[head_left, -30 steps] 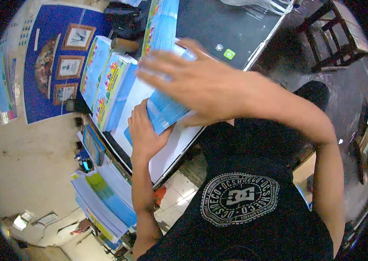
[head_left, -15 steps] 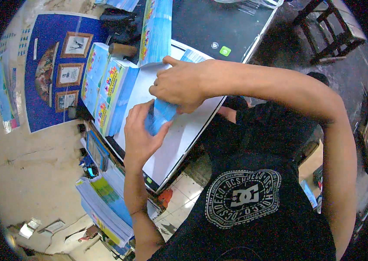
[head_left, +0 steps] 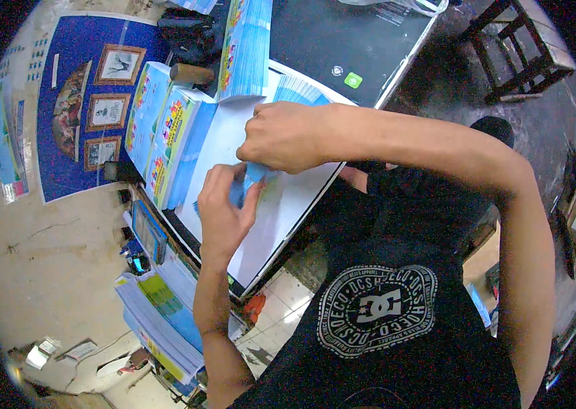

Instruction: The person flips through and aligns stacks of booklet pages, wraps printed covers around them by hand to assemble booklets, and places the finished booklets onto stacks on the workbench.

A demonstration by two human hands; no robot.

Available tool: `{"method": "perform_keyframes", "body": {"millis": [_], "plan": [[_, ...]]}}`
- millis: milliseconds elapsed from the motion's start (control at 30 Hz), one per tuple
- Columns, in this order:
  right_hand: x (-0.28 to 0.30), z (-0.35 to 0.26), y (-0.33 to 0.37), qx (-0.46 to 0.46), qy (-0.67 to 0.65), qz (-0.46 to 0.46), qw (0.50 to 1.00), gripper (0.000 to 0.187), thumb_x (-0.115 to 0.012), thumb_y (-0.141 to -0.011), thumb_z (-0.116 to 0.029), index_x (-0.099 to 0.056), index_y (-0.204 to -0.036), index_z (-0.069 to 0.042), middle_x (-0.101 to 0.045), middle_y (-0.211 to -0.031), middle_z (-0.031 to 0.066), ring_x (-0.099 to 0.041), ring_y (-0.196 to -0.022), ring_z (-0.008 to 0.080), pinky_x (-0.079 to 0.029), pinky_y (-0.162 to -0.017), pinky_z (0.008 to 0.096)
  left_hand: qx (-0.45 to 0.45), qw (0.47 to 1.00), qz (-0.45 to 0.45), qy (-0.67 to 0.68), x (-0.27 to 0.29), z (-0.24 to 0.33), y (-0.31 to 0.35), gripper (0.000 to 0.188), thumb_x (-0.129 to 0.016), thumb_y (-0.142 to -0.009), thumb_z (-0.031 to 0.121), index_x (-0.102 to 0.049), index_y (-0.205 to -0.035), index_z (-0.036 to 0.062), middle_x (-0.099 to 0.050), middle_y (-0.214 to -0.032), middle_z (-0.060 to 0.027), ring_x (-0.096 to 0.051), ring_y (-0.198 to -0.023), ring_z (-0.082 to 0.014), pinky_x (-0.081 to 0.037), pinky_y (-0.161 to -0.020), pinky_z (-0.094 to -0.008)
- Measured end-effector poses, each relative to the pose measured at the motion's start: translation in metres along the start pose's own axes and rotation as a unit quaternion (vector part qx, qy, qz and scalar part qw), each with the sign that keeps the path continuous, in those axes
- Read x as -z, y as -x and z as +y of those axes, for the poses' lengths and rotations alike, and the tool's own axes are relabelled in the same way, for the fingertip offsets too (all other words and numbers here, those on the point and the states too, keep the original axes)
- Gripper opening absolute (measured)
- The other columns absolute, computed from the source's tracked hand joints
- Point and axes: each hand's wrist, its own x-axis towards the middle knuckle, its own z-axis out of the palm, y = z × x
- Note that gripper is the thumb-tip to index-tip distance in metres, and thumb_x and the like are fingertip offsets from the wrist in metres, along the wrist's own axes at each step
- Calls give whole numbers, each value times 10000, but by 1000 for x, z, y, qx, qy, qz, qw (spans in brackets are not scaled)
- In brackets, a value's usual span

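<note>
My left hand (head_left: pixel 223 208): fingers curled together, pinching the blue sheet (head_left: pixel 255 178) at its lower-left edge. My right hand (head_left: pixel 281 136): fist-like, fingers clamped on the same sheet from above. Sheet location: between both hands, on the white paper stack (head_left: pixel 271 218), at 12 o'clock from my left fingers. Printed booklet piles (head_left: pixel 165 129) at 10 o'clock. Most of the sheet was hidden under my right knuckles.

Black T-shirt (head_left: pixel 397 320), round white emblem on chest, bare forearms, no sleeves past the elbows
</note>
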Motion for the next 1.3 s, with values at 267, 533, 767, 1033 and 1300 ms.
{"method": "perform_keyframes", "body": {"millis": [267, 533, 767, 1033, 1300], "plan": [[27, 8, 5, -71, -20, -108, 991, 417, -830, -734, -213, -675, -1035, 30, -708, -992, 197, -697, -972, 372, -549, -832, 449, -52, 998, 21, -38, -25, -15, 9, 632, -750, -860, 179, -476, -1391, -25, -557, -1231, -243, -542, -1115, -415, -436, -977, -487], [16, 13, 5, -41, -24, -53, 997, 262, -768, -776, -150, -701, -956, 29, -711, -934, 182, -691, -930, 365, -534, -845, 455, -16, 997, 63, 38, -24, -2, -10, 406, -823, -791, 91, -680, -1150, -33, -713, -1067, -195, -708, -903, -319, -556, -764, -371], [16, 6, 12, -1, 32, -18, 999, 156, -692, -787, -136, -708, -853, 4, -719, -869, 176, -703, -889, 341, -546, -821, 451, 11, 996, 80, 38, -20, 6, -7, 331, -802, -796, 53, -715, -1108, -14, -736, -968, -177, -721, -855, -299, -557, -765, -358], [25, -4, 23, -53, 52, -39, 996, 154, -718, -763, -153, -723, -828, -13, -725, -828, 144, -722, -833, 311, -549, -828, 407, 4, 996, 75, 54, -21, 16, -5, 354, -794, -795, 30, -727, -1142, 9, -745, -1004, -170, -719, -868, -284, -555, -790, -354], [42, 5, 32, -109, 56, -79, 989, 260, -770, -698, -173, -676, -875, -8, -706, -904, 141, -708, -916, 306, -535, -859, 409, -2, 994, 96, 51, -31, 9, -3, 352, -807, -792, 44, -725, -1131, 0, -744, -1009, -175, -722, -894, -300, -555, -800, -363]]}}
